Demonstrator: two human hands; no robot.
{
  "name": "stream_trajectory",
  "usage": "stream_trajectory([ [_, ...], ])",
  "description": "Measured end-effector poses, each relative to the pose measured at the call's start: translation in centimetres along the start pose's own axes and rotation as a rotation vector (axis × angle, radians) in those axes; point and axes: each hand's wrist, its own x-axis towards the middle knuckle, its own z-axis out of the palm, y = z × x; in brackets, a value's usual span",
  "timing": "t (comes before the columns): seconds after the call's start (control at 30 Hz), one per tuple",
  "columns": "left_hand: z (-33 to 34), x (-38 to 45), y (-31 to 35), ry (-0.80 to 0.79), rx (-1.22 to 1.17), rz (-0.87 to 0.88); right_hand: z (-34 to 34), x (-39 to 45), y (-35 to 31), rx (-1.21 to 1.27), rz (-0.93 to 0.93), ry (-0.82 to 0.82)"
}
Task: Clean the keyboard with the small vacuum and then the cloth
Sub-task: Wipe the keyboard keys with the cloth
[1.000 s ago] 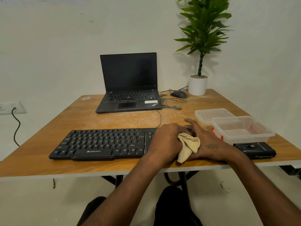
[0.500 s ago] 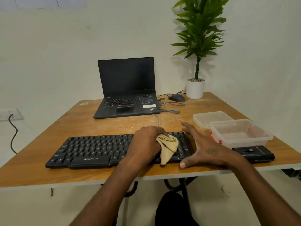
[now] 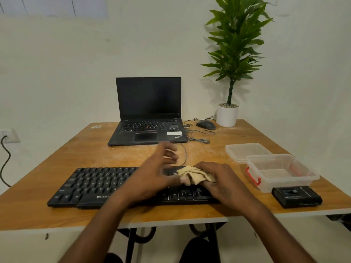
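Over the right end of the black keyboard on the wooden table, the right hand grips the crumpled beige cloth; the left hand hovers, fingers spread, empty. Wiping step, I judge; next, drag the cloth leftward along the rows.

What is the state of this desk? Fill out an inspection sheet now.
Surface: wooden table, pale dusty smears near the middle.
Job's things: black keyboard at the front edge; beige cloth bunched on its right end; small black device, possibly the vacuum, front right.
Clutter: open laptop, mouse, potted plant, two clear plastic containers.
Hands: right hand grips the cloth; left hand open, blurred, above the keys.
Cables: keyboard cable; coiled mouse cable; black cord at the wall socket.
Surroundings: white wall.
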Motion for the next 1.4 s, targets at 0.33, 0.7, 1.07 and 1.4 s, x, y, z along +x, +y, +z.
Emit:
stream_trajectory([
  [0.33,-16.3,-9.8,-13.0,-0.074,0.169,-0.358,-1.2,-0.6,0.5,-0.082,0.143,0.0],
  [0.7,-16.6,-10.2,-16.3,-0.127,0.129,-0.29,-2.1,-0.4,1.2,-0.148,0.239,0.02],
  [1.07,-16.6,-9.3,-16.3,-0.174,0.123,-0.199,0.1,2.9,-0.3,-0.232,0.18,0.125],
  [1.4,-16.6,-9.3,-16.9,-0.125,0.124,-0.179,-1.1,3.0,3.0,-0.221,0.426,0.278],
])
